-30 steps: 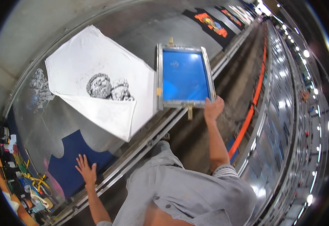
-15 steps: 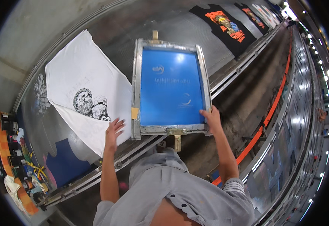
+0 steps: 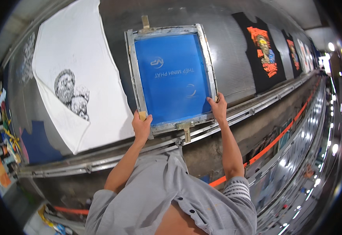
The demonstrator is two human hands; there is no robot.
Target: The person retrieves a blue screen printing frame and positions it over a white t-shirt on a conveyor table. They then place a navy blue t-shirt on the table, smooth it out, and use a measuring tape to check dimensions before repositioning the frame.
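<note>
A silk-screen printing frame (image 3: pixel 171 78) with blue mesh and a worn metal rim is held in front of me, over the table's near edge. My left hand (image 3: pixel 141 127) grips its lower left corner, by a piece of tan tape. My right hand (image 3: pixel 218 108) is closed around the right side near the lower corner, thumb on the front. Metal brackets stick out from the top and bottom rims. Left of the frame lies a white cloth (image 3: pixel 100 98) with a black printed figure, one part folded over. Whether the frame touches the table, I cannot tell.
The long grey table (image 3: pixel 233 58) has a metal rail (image 3: pixel 249 113) along its near edge. Black shirts (image 3: pixel 263 55) with orange prints lie to the right, a dark blue cloth piece (image 3: pixel 41 143) to the left. An orange strip (image 3: pixel 272 141) runs beyond the aisle.
My left hand, free before, has taken hold of the frame's lower left corner. The right hand keeps its grip. The view has turned, and the frame now sits more over the table.
</note>
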